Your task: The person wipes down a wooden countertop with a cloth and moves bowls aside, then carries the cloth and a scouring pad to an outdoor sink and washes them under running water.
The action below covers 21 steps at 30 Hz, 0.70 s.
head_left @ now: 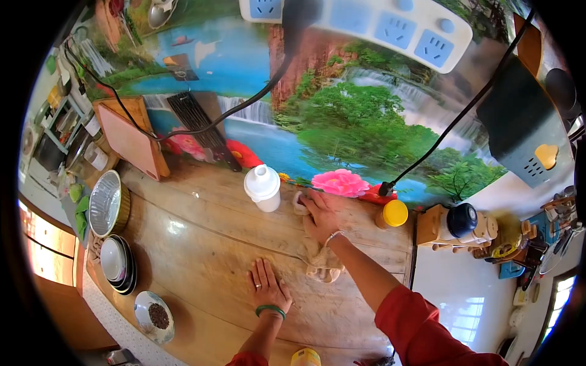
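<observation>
My left hand [268, 288], with a ring and a green bangle, lies flat on the wooden table [207, 262], fingers stretched out and holding nothing. Further back and to the right, my right hand [320, 218] presses on a crumpled beige cloth [323, 262]. Part of the cloth bunches up by the fingertips, and the rest trails beneath the wrist toward me. Just left of that hand stands a white plastic bottle [264, 189] with a spouted lid. A small jar with a yellow lid [394, 214] stands to its right, near the wall.
Along the left edge are a foil-like basin [107, 204], stacked bowls [116, 259] and a patterned dish [145, 310] holding dark grains. Cutting boards [129, 141] lean at the back left. A black cable [256, 97] hangs before the scenic wall. A yellow-topped container [305, 357] stands at the front.
</observation>
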Each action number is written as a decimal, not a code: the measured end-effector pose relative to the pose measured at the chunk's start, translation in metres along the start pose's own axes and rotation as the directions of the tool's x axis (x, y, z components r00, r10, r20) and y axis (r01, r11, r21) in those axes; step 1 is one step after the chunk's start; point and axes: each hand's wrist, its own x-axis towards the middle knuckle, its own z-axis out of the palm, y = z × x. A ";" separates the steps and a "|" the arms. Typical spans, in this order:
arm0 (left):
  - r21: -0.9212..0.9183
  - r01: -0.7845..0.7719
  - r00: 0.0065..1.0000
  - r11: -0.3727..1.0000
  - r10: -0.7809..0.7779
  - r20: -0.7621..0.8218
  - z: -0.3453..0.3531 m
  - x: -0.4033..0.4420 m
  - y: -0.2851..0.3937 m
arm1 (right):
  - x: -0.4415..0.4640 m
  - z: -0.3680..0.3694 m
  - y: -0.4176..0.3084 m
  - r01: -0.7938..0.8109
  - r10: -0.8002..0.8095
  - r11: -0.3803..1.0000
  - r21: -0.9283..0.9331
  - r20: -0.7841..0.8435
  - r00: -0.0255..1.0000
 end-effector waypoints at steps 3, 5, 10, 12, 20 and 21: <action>0.008 -0.001 1.000 1.000 0.002 -0.010 0.002 -0.001 0.001 | 0.016 0.014 -0.007 0.024 -0.024 0.998 -0.058 0.015 1.000; 0.023 -0.014 1.000 1.000 0.015 -0.006 0.003 -0.002 0.001 | 0.009 0.018 -0.003 0.047 -0.041 0.994 -0.096 0.069 0.997; 0.040 -0.003 1.000 0.999 0.003 -0.009 0.005 -0.004 0.000 | -0.065 -0.014 -0.049 0.284 -0.309 0.950 0.130 0.253 0.917; 0.028 -0.001 1.000 1.000 0.001 0.004 0.007 -0.003 -0.001 | -0.082 -0.021 -0.059 0.336 -0.381 0.923 0.188 0.324 0.866; 0.023 -0.001 1.000 1.000 0.001 -0.018 0.006 -0.003 -0.001 | 0.033 -0.003 -0.083 -0.044 0.048 0.998 0.039 -0.112 0.993; 0.024 0.001 1.000 1.000 0.000 -0.026 0.007 -0.003 -0.001 | 0.043 0.009 -0.084 -0.042 0.035 0.998 -0.054 -0.122 0.992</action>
